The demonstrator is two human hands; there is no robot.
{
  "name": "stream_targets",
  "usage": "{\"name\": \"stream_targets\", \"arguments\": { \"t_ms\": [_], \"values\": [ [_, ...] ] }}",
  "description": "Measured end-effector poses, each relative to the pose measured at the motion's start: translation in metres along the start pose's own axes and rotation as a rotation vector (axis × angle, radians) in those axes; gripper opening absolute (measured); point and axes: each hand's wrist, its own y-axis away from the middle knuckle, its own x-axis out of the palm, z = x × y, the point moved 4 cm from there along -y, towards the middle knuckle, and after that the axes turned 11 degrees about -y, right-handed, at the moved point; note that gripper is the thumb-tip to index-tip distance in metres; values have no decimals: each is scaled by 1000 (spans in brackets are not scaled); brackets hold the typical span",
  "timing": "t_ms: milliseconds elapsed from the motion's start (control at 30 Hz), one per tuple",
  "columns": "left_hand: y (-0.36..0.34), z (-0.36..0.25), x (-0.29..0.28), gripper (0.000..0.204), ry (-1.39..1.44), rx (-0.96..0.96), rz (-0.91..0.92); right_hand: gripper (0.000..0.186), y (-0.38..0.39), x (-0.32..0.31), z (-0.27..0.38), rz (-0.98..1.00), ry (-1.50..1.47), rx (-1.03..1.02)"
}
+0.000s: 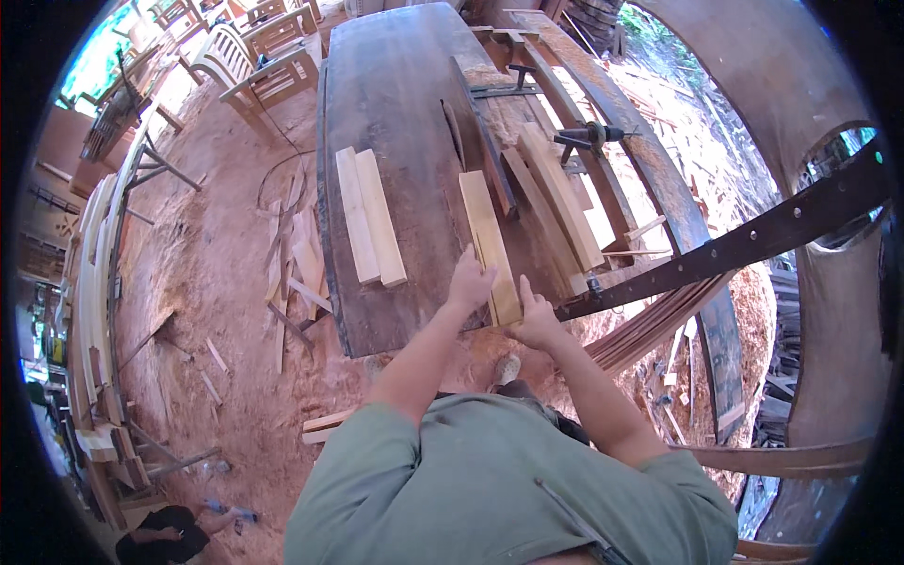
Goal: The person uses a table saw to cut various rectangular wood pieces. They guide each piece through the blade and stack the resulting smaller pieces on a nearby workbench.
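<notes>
A pale wooden board [483, 221] lies lengthwise on the dark workbench [377, 94], its near end toward me. My left hand [470, 281] holds the board's left side, fingers bent against the edge. At the near right corner, my right hand [536, 318] grips the board with its index finger and thumb stretched along it. Just beyond the board stands a thin curved dark plate [453, 134] like a saw blade, beside a long upright fence [482, 141]. Two pale wooden strips [369, 217] lie side by side to the left of my hands.
Several longer timbers [560, 202] rest right of the fence. A dark perforated beam [753, 235] slants in from the right. Offcuts [306, 250] litter the reddish ground. Wooden chairs [268, 61] stand at the back left; another person [165, 537] is partly visible at lower left.
</notes>
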Motion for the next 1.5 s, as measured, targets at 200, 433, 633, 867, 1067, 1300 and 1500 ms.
{"name": "stream_targets", "arguments": {
  "t_ms": [200,433,633,867,1067,1300,1500],
  "values": [
    [16,-5,18,38,-224,112,130,92,-7,-3,6,48,407,-175],
    [-3,-8,24,30,-239,140,191,96,-33,-7,5,109,518,-62],
    [-11,-14,22,27,-165,136,131,97,-47,-13,9,168,578,33],
    [-24,-17,16,27,-184,146,109,95,-62,-16,10,190,566,-4],
    [-59,-15,8,30,-314,138,206,89,-92,-20,24,173,561,-139],
    [-92,-11,-1,32,-350,113,205,83,-124,-24,39,169,582,-130],
    [-104,-6,-1,35,-339,66,192,82,-140,-28,54,154,637,-36]
  ]
}}
